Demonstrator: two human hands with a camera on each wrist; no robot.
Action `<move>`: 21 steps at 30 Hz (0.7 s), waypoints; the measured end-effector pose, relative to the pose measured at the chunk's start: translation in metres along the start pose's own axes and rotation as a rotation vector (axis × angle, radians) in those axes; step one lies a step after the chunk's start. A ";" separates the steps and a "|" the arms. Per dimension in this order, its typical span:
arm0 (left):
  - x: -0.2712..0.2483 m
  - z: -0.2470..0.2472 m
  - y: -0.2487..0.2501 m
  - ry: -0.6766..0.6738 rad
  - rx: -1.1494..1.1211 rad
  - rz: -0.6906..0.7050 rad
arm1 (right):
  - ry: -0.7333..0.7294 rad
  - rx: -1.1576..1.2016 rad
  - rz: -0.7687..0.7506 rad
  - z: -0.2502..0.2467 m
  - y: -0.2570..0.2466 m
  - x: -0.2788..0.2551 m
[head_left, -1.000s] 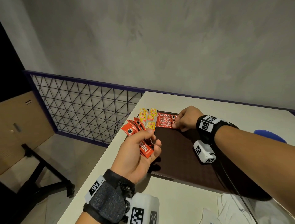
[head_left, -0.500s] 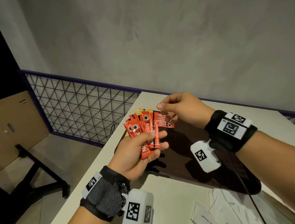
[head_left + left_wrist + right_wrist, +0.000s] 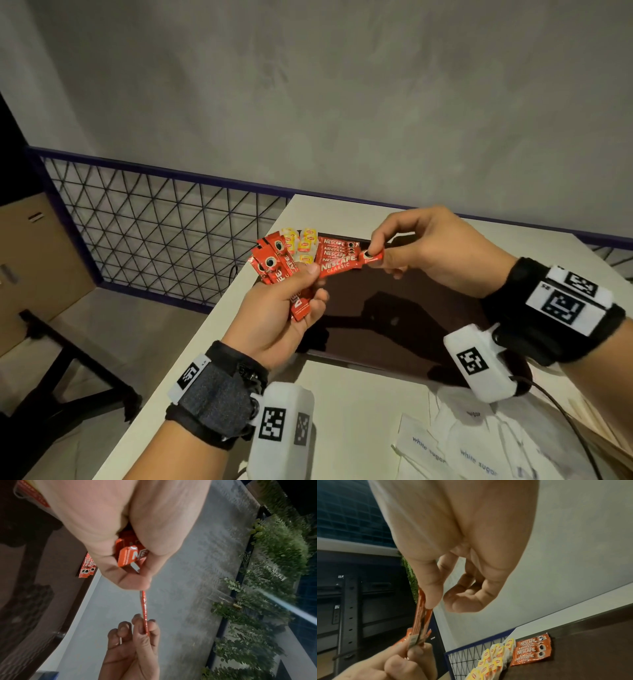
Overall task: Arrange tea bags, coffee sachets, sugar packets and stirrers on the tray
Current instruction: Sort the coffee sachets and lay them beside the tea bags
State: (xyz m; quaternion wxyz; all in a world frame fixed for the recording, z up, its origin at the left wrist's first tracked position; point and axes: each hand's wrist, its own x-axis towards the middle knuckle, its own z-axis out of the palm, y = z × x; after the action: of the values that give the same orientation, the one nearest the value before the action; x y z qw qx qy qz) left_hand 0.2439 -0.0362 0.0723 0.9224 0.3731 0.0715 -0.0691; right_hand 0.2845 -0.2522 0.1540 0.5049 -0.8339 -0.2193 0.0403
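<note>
My left hand (image 3: pixel 313 284) grips a fan of red coffee sachets (image 3: pixel 272 263) above the near-left part of the dark brown tray (image 3: pixel 394 308). My right hand (image 3: pixel 375 251) pinches the far end of one sachet (image 3: pixel 342 266); its other end lies under my left thumb. In the left wrist view this sachet (image 3: pixel 144 609) shows edge-on between both hands. A few sachets (image 3: pixel 532 650) lie flat at the tray's far edge, with yellow tea bags (image 3: pixel 493 657) to their left. White sugar packets (image 3: pixel 462 445) lie on the table at the near right.
The white table (image 3: pixel 359 411) ends close on the left, above a purple-framed wire mesh panel (image 3: pixel 154 233). A cardboard box (image 3: pixel 37 260) and a black stand (image 3: pixel 68 363) are on the floor to the left. A cable (image 3: pixel 565 421) trails from my right wrist.
My right hand left the sachets laid on the tray, rose to the left hand's bundle and pinched one sachet there. My left hand lifted slightly with its fan.
</note>
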 end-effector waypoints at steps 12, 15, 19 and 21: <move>0.003 -0.004 -0.001 -0.015 0.029 0.127 | 0.042 0.056 0.073 0.008 0.014 0.002; 0.004 -0.004 0.000 -0.010 -0.022 0.101 | 0.008 0.033 0.130 0.008 0.015 0.003; 0.006 -0.003 -0.001 -0.001 -0.050 0.066 | -0.092 0.060 0.210 0.009 0.020 0.004; 0.006 -0.004 -0.002 0.033 -0.047 0.078 | -0.055 0.042 0.219 0.006 0.024 0.009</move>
State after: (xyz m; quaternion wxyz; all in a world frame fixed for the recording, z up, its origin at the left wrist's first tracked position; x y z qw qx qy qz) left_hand 0.2493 -0.0350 0.0674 0.9317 0.3549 0.0736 -0.0250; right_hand 0.2987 -0.2533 0.1315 0.5087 -0.8405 -0.1400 0.1228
